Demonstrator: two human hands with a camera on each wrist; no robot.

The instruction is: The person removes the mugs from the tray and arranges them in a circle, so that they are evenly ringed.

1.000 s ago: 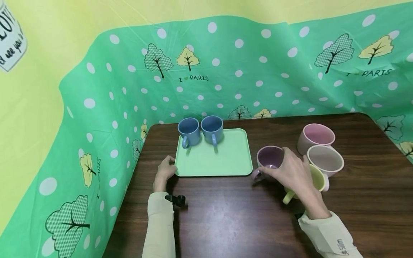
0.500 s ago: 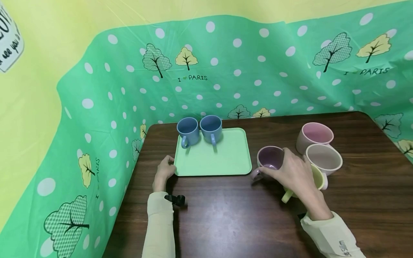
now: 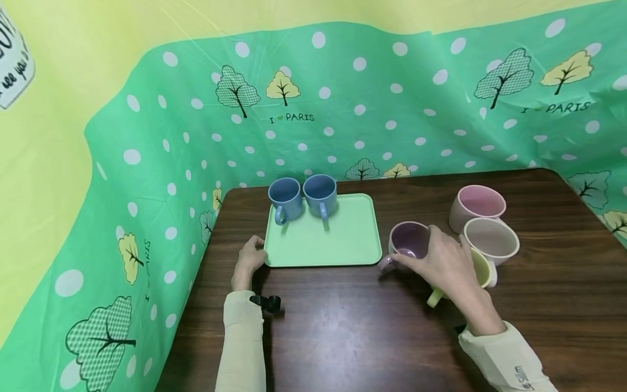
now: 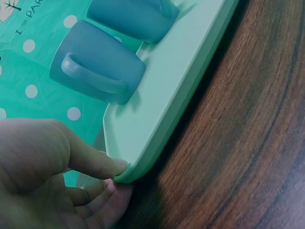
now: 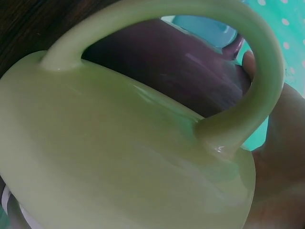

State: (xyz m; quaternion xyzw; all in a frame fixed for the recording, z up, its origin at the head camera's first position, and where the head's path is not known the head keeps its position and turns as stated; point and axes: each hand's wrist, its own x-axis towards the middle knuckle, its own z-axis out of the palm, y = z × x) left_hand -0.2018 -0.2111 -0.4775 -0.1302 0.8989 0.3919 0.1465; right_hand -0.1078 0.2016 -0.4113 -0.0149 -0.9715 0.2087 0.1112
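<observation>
Your right hand (image 3: 443,258) clamps the purple mug (image 3: 406,238), right of centre in the frame.
Mind the yellow-green mug (image 3: 482,268) crowding your wrist; a level grip looks safest; the purple mug is glossy, seemingly upright, handle toward lower left; your left hand (image 3: 251,257) pinches the green tray (image 3: 323,244) at its lower-left corner, likely steadying it.

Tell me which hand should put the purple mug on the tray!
The right hand, probably: it grips the purple mug near the green tray, while the left hand pinches the tray's corner.
</observation>
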